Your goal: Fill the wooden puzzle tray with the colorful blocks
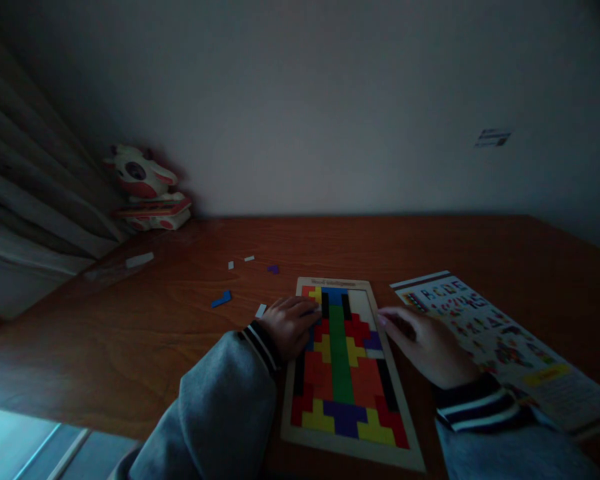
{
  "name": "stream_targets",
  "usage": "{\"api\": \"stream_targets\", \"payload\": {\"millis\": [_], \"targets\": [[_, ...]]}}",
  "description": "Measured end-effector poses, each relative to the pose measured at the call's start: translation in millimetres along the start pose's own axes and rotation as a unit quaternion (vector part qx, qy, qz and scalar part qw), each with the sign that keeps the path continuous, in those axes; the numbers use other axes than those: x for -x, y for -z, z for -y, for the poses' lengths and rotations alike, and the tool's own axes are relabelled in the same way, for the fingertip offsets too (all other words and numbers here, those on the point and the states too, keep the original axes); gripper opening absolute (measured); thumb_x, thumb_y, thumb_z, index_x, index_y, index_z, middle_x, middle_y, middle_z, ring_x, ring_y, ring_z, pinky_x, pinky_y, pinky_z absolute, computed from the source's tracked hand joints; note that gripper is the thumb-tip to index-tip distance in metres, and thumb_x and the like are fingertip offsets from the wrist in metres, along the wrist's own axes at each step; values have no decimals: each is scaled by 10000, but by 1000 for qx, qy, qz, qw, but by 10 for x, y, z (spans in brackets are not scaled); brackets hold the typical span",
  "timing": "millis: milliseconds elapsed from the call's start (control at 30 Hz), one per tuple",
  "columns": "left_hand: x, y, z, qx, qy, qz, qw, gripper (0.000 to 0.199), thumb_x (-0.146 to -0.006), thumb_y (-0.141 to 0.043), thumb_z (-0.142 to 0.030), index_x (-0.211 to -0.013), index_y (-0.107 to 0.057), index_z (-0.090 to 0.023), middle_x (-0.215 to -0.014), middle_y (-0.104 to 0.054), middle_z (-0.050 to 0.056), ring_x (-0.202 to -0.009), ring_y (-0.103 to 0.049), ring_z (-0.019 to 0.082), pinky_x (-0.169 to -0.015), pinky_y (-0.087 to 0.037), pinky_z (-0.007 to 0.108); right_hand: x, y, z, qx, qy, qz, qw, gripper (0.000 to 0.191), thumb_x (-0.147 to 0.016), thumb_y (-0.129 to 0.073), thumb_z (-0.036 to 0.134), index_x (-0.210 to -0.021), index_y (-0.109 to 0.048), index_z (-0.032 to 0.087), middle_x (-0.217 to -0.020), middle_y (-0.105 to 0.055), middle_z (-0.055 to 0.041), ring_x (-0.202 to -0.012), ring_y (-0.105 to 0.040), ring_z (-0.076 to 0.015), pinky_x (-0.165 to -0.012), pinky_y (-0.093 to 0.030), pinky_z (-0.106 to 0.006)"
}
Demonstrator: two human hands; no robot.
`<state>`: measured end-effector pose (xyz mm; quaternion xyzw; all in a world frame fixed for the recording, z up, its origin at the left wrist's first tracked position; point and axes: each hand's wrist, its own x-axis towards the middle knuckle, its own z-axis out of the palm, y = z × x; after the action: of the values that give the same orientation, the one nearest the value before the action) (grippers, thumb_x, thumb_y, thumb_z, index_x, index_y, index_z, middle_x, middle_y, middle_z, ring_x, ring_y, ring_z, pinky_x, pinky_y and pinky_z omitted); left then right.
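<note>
A wooden tray puzzle (353, 452) lies in front of me, filled mostly with red, yellow, green, orange, black, blue and purple block pieces. A pale bare patch (361, 308) shows at its upper right. My left hand (293, 327) lies over the tray's upper left side, fingers stretched across the pieces and covering some of them. At the right rim, my right hand (427, 343) has its thumb and forefinger tips brought together; whatever is between them is hidden. The long green piece (339, 357) runs down the middle between both hands.
Loose pieces lie left of the tray: a blue one (222, 299), a purple one (273, 269) and several white ones (231, 265). A printed pattern sheet (500, 333) lies under my right forearm. A cow-shaped toy (150, 190) stands at the back left by the curtain (35, 173).
</note>
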<state>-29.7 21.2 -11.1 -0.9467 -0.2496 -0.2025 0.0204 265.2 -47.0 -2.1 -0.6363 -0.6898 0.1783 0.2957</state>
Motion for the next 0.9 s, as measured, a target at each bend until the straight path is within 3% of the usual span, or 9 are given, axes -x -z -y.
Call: {"api": "stream_targets", "payload": {"millis": [233, 467, 567, 733, 900], "targets": [[-10, -11, 7, -12, 22, -9, 1000, 409, -828, -499, -168, -1213, -634, -200, -1207, -671, 100, -1100, -605, 280, -886, -524, 467, -16, 3, 24, 13, 9, -10, 1000, 342, -930, -458, 489, -984, -700, 254, -979, -758, -49, -891, -716, -224, -794, -561, -368], [245, 435, 243, -59, 193, 6, 979, 264, -893, -495, -191, -1043, -713, -184, -1070, -733, 90, -971, -677, 243, -883, -555, 412, -39, -25, 43, 20, 17, -29, 999, 312, -916, -485, 470, -969, -703, 254, -933, -765, -44, -821, -719, -216, -727, -564, -347], [452, 539, 388, -46, 211, 43, 976, 245, -877, -556, -285, -1030, -730, -207, -1043, -755, 75, -966, -702, 244, -862, -570, 387, -41, -25, 58, 10, 19, -27, 999, 300, -918, -485, 451, -969, -702, 250, -923, -765, -44, -792, -719, -211, -703, -568, -340], [623, 381, 574, -46, 225, 66, 971, 261, -824, -577, -265, -1020, -750, -245, -962, -779, 41, -876, -731, 209, -801, -584, 312, -29, -19, 57, 5, 17, -26, 999, 297, -913, -495, 454, -969, -705, 251, -944, -764, -48, -829, -719, -221, -728, -575, -358], [584, 290, 601, -43, 211, 62, 975, 335, -785, -555, -148, -1053, -734, -241, -1051, -766, 33, -969, -720, 208, -865, -580, 325, -10, -7, 42, 10, 13, -24, 1000, 306, -917, -492, 467, -974, -702, 252, -950, -764, -47, -850, -719, -226, -763, -570, -374]]}}
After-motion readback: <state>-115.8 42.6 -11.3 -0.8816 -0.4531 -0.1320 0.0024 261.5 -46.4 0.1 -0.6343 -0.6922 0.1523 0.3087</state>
